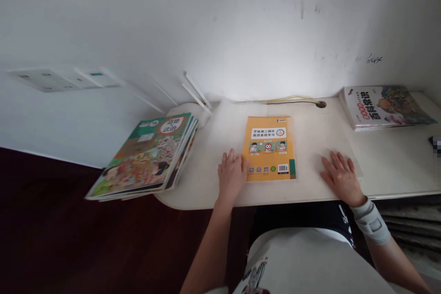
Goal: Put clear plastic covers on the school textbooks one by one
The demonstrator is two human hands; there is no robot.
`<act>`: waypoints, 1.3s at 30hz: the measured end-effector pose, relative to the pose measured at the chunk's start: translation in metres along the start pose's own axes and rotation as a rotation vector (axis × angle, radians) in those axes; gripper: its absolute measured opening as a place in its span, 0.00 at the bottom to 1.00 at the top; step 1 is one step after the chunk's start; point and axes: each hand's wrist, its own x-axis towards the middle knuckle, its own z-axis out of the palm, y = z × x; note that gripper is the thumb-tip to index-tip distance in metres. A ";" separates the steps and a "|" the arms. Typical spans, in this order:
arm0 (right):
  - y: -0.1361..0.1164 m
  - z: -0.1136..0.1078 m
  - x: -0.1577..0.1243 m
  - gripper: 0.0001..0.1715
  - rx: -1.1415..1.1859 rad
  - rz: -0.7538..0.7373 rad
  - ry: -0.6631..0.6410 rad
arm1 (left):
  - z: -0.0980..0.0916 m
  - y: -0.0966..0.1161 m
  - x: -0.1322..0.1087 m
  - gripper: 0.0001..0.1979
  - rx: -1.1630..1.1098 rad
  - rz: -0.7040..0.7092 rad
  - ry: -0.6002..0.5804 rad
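An orange workbook (269,148) lies face-down-side up on the white desk (312,140), its barcode toward me. My left hand (231,173) rests flat on the desk with fingers stretched out, touching the book's lower left edge. My right hand (340,176) lies flat and open on the bare desk to the right of the book, apart from it. A grey band (370,220) wraps that wrist. Neither hand holds anything.
A stack of colourful books (146,158) overhangs the desk's left end. Another stack of books (384,105) sits at the back right. A cable hole (320,104) and a yellow cord run along the wall. Dark floor lies to the left.
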 end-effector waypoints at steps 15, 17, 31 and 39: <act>0.000 -0.001 0.000 0.24 0.027 0.010 -0.007 | -0.020 0.046 -0.028 0.34 -0.984 0.357 0.110; 0.000 0.000 0.000 0.24 0.034 0.013 -0.009 | -0.012 0.062 -0.029 0.33 -0.797 0.402 0.260; -0.058 -0.077 0.052 0.19 1.460 0.046 -0.170 | -0.001 0.100 -0.031 0.30 -0.436 0.648 0.663; -0.086 -0.065 0.068 0.16 1.979 0.132 -0.434 | -0.004 0.083 -0.038 0.29 -0.558 0.581 0.485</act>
